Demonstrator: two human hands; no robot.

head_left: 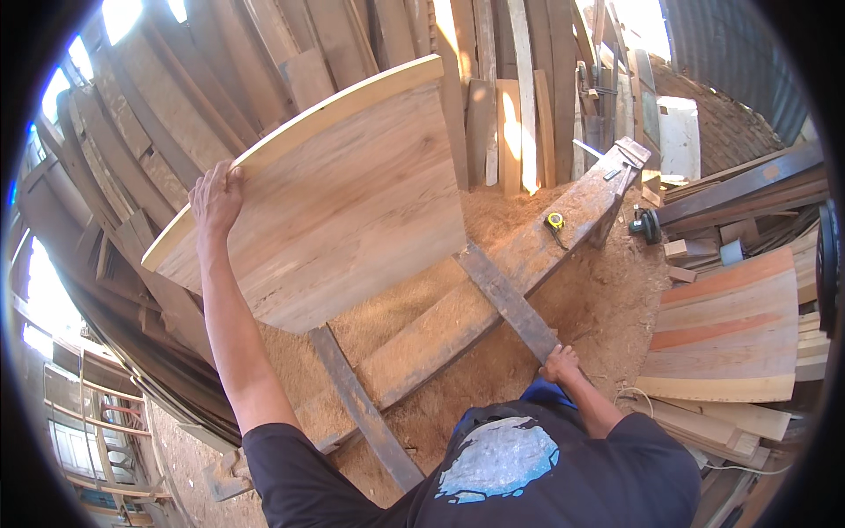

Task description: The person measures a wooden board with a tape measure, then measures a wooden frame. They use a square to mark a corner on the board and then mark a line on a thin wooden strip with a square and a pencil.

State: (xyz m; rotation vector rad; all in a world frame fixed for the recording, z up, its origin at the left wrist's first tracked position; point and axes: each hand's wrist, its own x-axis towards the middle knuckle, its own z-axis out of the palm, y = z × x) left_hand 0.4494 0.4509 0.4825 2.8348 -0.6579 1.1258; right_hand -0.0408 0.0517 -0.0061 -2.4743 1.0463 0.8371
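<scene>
My left hand (217, 198) is closed over the far left edge of a wide wooden panel (326, 202). This panel stands tilted up, its broad grained face toward me. A dark wooden strip (510, 304) runs from the panel's lower right corner toward my body, and my right hand (560, 363) is closed around its near end. Another dark strip (365, 409) lies across the bench to the left, its far end at the panel's lower edge. Beneath both strips is a long, sawdust-covered wooden bench (431, 330).
A yellow tape measure (554, 220) lies on the bench. To the right are a dark green power tool (645, 226), another wooden panel (726, 330) and stacked boards (713, 427). Many planks (189, 97) lean along the back and left. Sawdust covers the ground (616, 290).
</scene>
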